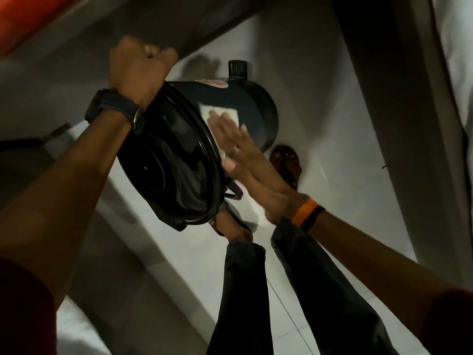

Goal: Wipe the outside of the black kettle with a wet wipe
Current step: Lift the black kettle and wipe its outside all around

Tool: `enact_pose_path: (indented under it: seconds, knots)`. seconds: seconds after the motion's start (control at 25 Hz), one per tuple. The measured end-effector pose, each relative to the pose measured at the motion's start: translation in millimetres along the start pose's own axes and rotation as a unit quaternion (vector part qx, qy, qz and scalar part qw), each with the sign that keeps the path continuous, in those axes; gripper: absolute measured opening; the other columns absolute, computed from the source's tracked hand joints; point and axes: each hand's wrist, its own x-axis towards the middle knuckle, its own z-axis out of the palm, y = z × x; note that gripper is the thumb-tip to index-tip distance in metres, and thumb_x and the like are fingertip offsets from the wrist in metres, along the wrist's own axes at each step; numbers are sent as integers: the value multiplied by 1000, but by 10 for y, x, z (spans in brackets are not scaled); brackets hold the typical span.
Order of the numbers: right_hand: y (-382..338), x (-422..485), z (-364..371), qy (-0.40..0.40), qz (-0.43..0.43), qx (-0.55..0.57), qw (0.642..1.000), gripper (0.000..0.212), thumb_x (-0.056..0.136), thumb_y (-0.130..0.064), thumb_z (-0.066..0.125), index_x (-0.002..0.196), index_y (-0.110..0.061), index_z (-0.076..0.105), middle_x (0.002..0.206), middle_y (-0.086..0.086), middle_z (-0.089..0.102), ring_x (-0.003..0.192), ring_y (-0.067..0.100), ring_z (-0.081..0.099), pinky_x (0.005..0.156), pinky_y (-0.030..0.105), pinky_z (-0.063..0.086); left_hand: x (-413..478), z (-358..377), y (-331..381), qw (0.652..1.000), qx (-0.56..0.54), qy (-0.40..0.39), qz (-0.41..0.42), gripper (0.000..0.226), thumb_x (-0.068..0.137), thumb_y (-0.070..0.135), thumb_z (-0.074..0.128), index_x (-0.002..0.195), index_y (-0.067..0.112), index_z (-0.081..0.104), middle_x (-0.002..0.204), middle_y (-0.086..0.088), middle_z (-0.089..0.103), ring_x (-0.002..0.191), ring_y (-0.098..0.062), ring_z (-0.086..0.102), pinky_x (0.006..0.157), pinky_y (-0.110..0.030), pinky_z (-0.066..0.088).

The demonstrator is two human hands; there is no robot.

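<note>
The black kettle point(245, 98) is held in the air, tipped on its side with its round base point(169, 162) turned toward me and its black lid knob point(237, 68) pointing away. My left hand point(139, 65) grips it at the upper left, where the handle is hidden behind the fist. My right hand point(245, 162) lies flat against the kettle's side, fingers spread, pressing a white wet wipe point(225, 115) onto the dark wall. A red and white sticker point(213, 83) shows near the top of the body.
I stand over a white tiled floor point(320, 103), with my legs in dark trousers point(302, 290) and sandalled feet point(286, 162) below the kettle. A grey counter edge point(204, 21) runs overhead at the top. A grey upright panel point(399, 124) stands at the right.
</note>
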Motion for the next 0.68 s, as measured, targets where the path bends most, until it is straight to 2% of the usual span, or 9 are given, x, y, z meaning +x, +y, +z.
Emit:
enact_pose_path:
  seconds: [0.08,0.2,0.28,0.36,0.44,0.52,0.6,0.64,0.68]
  knots:
    - [230,321,-240,76,150,33,985,58,109,-37,25,163,-17,16,173,3,13,162,20,8,133,45,1,-17,-44,35,998,-39,40,36,40,92,28,55,54,19,45,37,13,43,40,-1,42,46,-14,34]
    - [545,679,-528,111,334,49,935,56,110,-46,19,162,-23,24,170,3,24,159,24,17,132,41,4,-381,-96,122,946,-109,79,296,22,96,16,51,74,18,55,69,1,56,69,-23,56,68,-39,46]
    - [608,742,-517,53,346,63,935,58,110,-50,17,161,-24,25,170,1,23,160,22,14,131,40,-2,-764,52,187,870,-19,-7,493,20,93,19,52,85,7,66,84,-10,66,82,-29,61,78,-41,48]
    - [547,690,-441,68,340,133,929,58,109,-51,21,160,-23,30,168,1,30,158,21,23,132,43,9,-1025,213,234,805,104,-60,581,21,91,22,58,77,9,68,76,-9,67,74,-29,62,74,-37,46]
    - [328,507,-362,110,306,185,927,53,111,-44,25,160,-24,32,167,-3,32,157,15,26,131,38,16,-941,271,326,798,171,-74,573,23,93,21,58,75,10,67,72,-10,66,69,-29,64,74,-36,48]
    - [79,218,-223,113,268,236,927,49,109,-50,27,157,-41,31,156,-29,41,147,-11,33,123,20,31,-697,239,421,838,175,-92,508,27,96,24,53,80,9,68,75,-14,69,68,-31,64,70,-37,53]
    - [-170,-29,-66,99,234,266,930,44,101,-62,31,144,-56,35,136,-52,45,130,-32,37,106,-1,36,-475,175,459,880,165,-98,435,36,98,29,48,70,10,62,63,-12,61,55,-25,53,58,-31,45]
    - [-226,-77,-18,108,218,241,940,44,100,-62,32,143,-56,36,143,-46,44,138,-25,34,113,4,33,-426,168,443,897,153,-100,403,41,99,29,47,62,12,56,56,-9,53,50,-21,46,54,-28,39]
    - [-251,-60,-18,121,202,203,951,44,103,-57,31,147,-52,37,156,-32,40,151,-9,27,124,18,24,-417,170,409,912,132,-99,375,45,99,28,48,56,12,48,51,-6,45,46,-19,39,51,-25,32]
